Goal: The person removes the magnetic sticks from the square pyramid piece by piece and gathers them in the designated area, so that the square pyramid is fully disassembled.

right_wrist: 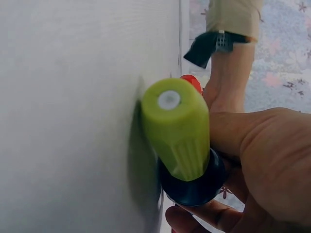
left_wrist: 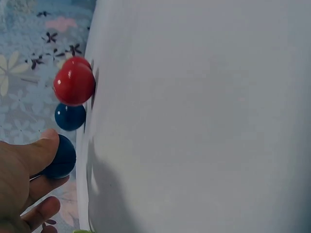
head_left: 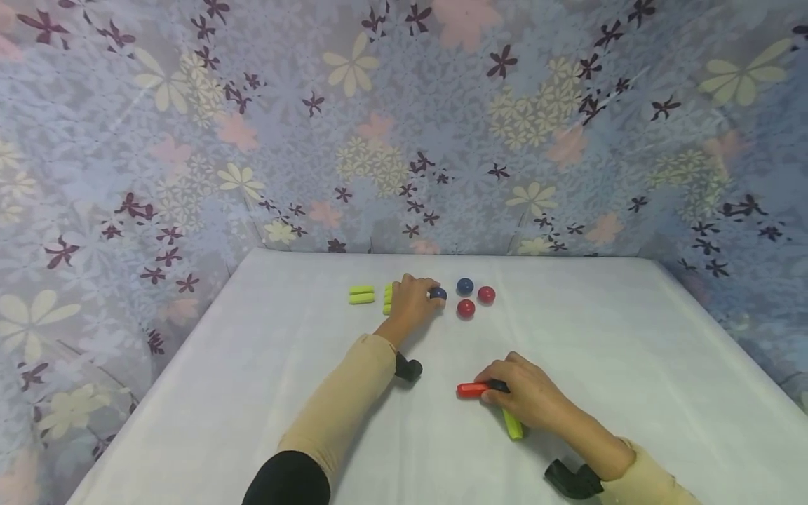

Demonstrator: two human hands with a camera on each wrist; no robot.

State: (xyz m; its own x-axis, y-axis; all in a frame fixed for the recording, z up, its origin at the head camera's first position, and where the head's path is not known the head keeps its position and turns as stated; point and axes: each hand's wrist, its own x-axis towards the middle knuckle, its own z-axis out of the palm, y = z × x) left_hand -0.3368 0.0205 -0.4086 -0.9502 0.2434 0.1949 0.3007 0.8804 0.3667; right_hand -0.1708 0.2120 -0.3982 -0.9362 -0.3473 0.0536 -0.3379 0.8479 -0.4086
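Observation:
My left hand (head_left: pixel 412 300) pinches a dark blue ball (left_wrist: pixel 62 158) between thumb and fingers at the far middle of the table. Just to its right sit another blue ball (head_left: pixel 465 285) and two red balls (head_left: pixel 466 308). Nearer the front, my right hand (head_left: pixel 530 393) grips a dark rounded piece (right_wrist: pixel 192 189) with its thumb and fingers. From that piece a red rod (head_left: pixel 470 390) points left and a yellow-green rod (right_wrist: pixel 175 128) points toward the front. The rod's near end carries a pale round spot. Fingers partly hide where these parts meet.
Two yellow-green rods (head_left: pixel 362 298) lie left of my left hand. More yellow-green rods (head_left: pixel 388 298) are partly hidden behind that hand. A white cloth covers the table (head_left: pixel 265 337), and flowered fabric (head_left: pixel 404 126) hangs behind and along the sides.

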